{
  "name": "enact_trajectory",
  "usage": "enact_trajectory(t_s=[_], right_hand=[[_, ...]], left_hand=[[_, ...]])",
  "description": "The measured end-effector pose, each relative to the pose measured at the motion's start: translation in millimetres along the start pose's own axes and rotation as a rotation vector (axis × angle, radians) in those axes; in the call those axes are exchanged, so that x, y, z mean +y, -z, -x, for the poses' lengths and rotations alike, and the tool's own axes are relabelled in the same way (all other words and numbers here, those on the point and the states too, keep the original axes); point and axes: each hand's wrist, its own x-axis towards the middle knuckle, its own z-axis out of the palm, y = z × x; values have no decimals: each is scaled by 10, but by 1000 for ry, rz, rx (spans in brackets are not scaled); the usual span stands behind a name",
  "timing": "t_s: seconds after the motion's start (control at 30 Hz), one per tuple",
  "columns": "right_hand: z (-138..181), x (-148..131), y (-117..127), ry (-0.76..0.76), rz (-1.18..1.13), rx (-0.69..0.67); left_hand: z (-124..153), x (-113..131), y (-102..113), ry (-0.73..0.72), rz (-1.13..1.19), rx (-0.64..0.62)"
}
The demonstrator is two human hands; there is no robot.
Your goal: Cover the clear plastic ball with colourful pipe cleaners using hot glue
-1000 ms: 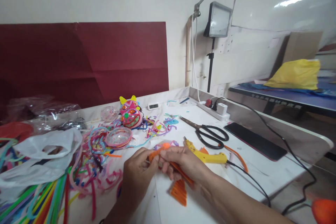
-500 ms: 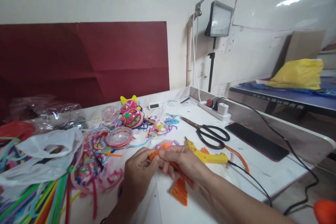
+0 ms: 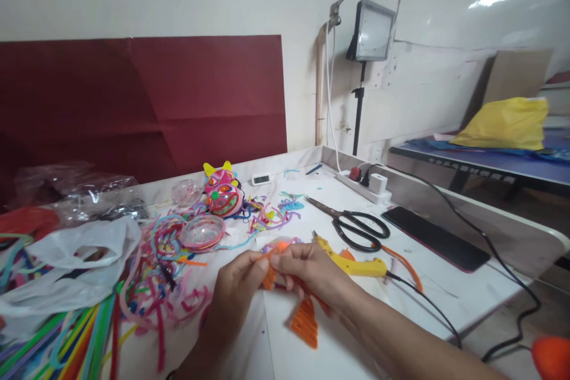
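An orange pipe-cleaner piece [image 3: 269, 278] is pinched between my two hands above the white table. My left hand [image 3: 238, 285] grips its left side with thumb and forefinger. Closed on the same piece from the right is my right hand [image 3: 312, 270], and an orange strand runs beneath its palm. A flat orange wedge made of pipe cleaners [image 3: 305, 323] lies on the table just below my right hand. Behind the right hand rests a yellow hot glue gun [image 3: 351, 264], with black-handled scissors [image 3: 360, 228] farther back. My fingers hide part of the held piece.
Heaped pipe cleaners [image 3: 178, 303] and a white plastic bag [image 3: 84, 261] cover the left side. A clear round dish [image 3: 203, 233] and a decorated pink figure [image 3: 224, 196] stand behind. At right are a phone [image 3: 436, 239], a power strip [image 3: 365, 187] and trailing black cables.
The orange piece has turned in my fingers, so a flap of it now hangs below my left thumb. Both hands have shifted only slightly. The orange wedge has stayed put.
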Motion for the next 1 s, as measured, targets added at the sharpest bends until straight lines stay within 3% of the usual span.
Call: enact_trajectory(t_s=[0.33, 1.0], right_hand=[[42, 53, -10, -9, -46, -33], [24, 136, 42, 102, -39, -60]], left_hand=[[21, 154, -112, 127, 46, 157], [12, 175, -116, 290, 169, 102]])
